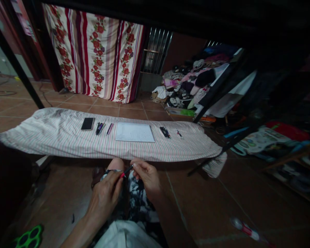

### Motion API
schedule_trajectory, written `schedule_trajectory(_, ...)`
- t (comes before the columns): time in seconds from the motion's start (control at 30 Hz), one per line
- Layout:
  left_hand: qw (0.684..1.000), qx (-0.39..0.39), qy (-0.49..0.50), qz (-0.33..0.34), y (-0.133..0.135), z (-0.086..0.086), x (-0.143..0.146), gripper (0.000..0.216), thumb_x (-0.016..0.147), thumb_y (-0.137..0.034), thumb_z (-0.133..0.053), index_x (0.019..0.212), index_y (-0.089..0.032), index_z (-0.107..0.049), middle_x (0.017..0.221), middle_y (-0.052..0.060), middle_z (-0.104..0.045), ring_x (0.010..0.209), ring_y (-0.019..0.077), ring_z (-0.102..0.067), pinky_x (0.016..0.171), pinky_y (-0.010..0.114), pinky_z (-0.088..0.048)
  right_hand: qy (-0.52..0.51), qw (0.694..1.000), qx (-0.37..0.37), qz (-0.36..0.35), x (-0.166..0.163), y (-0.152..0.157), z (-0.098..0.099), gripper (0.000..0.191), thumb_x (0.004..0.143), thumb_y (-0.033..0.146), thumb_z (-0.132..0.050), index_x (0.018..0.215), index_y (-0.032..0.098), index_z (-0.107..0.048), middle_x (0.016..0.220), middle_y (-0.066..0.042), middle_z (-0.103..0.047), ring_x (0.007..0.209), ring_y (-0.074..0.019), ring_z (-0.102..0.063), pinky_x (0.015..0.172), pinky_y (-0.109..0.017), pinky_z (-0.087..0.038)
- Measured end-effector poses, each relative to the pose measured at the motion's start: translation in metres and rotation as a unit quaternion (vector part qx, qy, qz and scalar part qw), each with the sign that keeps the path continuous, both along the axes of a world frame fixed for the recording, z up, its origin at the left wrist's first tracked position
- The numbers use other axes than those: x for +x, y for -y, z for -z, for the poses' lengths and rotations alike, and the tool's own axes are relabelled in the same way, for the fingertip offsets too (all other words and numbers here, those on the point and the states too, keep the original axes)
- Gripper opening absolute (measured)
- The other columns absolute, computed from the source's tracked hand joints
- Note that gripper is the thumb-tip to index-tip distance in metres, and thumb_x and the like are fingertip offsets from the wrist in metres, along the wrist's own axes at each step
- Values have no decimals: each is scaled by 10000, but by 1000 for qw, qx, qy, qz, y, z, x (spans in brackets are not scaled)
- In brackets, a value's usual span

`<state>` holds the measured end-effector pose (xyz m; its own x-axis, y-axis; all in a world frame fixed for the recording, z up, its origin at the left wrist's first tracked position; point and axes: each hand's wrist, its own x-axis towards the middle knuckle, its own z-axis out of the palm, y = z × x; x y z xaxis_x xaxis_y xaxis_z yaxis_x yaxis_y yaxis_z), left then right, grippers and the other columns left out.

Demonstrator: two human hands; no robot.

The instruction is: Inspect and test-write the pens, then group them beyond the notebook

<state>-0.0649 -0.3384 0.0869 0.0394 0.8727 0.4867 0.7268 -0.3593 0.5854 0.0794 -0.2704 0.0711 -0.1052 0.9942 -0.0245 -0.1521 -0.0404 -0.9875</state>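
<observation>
Above my lap, my left hand (105, 189) and my right hand (147, 176) are pinched around opposite ends of a slim dark pen (128, 170). A red part of it shows at the left fingertips. Beyond my knees, a striped cloth (74, 146) covers a low surface. On the cloth lies a spiral notebook (134, 132) with a pale page up. Left of the notebook are a purple pen (110, 128), a small group of pens (100, 128) and a black phone (88, 124). Dark pens (165, 132) and some small pen-like pieces (179, 134) lie to its right.
A flowered curtain (93, 55) hangs behind the table. A heap of clothes (191, 82) fills the back right. Dark bars (212, 93) slant up at the sides. On the tiled floor lie a bottle (245, 229) at right and a green object (29, 237) at left.
</observation>
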Motion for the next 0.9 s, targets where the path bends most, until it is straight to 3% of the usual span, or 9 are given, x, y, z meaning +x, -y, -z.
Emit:
schedule_trajectory(0.17,999,-40,35,-6,3,-3,-2,247,865,-271,-427,928,-160,-639,797,73,-668,737,175,-652,674,244,-501,-17,1000,2,-25,-2,9,-15,303,666,441,-700,783,161,-717,643,-5,-587,524,-83,-513,461,-196,-399)
schedule_trajectory(0.37,973,-152,172,9,6,0,-1,289,847,-352,-459,951,-159,-648,874,74,-676,665,166,-633,618,253,-491,-52,998,11,-45,0,17,-28,292,687,418,-694,850,178,-730,607,2,-588,514,-76,-489,473,-194,-379)
schedule_trajectory(0.53,940,-213,263,42,10,4,6,315,838,-375,-464,950,-132,-630,672,31,-640,566,150,-593,576,252,-468,-56,998,-12,-27,5,19,-29,271,618,380,-753,800,179,-742,649,-4,-601,560,-81,-502,485,-186,-375)
schedule_trajectory(0.73,946,-222,231,53,14,-1,14,295,851,-355,-450,964,-145,-624,769,43,-635,628,147,-597,609,248,-460,-62,997,-51,-10,14,23,-24,318,543,410,-795,742,167,-744,577,7,-576,525,-72,-469,483,-187,-364)
schedule_trajectory(0.9,950,-230,206,48,15,2,15,306,861,-363,-434,957,-150,-633,767,43,-622,667,157,-602,613,245,-458,-34,998,-45,-8,18,24,-12,374,589,484,-752,773,159,-742,549,-4,-583,498,-76,-464,475,-198,-366)
